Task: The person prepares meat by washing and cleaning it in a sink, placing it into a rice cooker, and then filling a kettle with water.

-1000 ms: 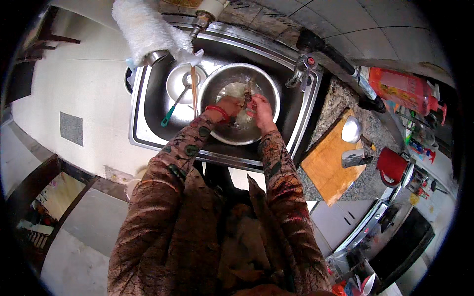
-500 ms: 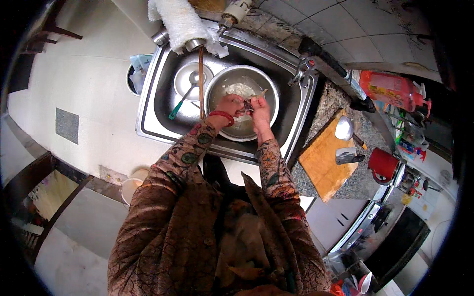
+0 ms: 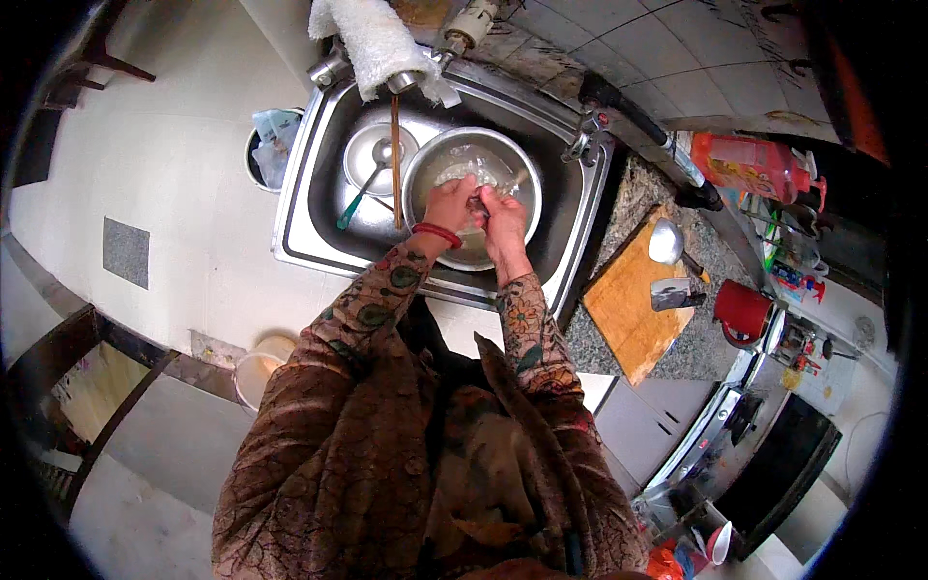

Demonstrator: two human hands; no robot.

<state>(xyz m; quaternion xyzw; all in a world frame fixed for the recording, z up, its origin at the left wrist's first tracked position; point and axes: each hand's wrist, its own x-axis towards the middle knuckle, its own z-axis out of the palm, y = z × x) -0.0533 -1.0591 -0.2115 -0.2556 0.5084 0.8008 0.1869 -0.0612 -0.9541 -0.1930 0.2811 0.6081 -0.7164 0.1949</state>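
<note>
A round metal basin point(image 3: 535, 208) of cloudy water stands in the right part of the steel sink point(image 3: 286, 237). Pale bits point(image 3: 469, 166) float in that water. Over the basin my left hand point(image 3: 450, 205), with a red band at the wrist, meets my right hand point(image 3: 504, 222). Both hands are closed, fingers curled in against each other around something small and dark point(image 3: 477, 205). Most of it is hidden by the fingers, so its kind does not show. A thin pale strip point(image 3: 520, 180) sticks out beyond my right fingers.
Left of the basin are a pale bowl point(image 3: 360, 147), a green-handled spoon point(image 3: 360, 198) and chopsticks point(image 3: 395, 174). The tap point(image 3: 580, 145) reaches over the sink's right rim. A wooden board point(image 3: 628, 300) with a ladle point(image 3: 665, 242) and cleaver point(image 3: 669, 294) lies on the right counter.
My hands have shifted slightly within the basin, and the fingers have drawn closer together. The dark thing between them shows less than before. The whole view has turned a little.
</note>
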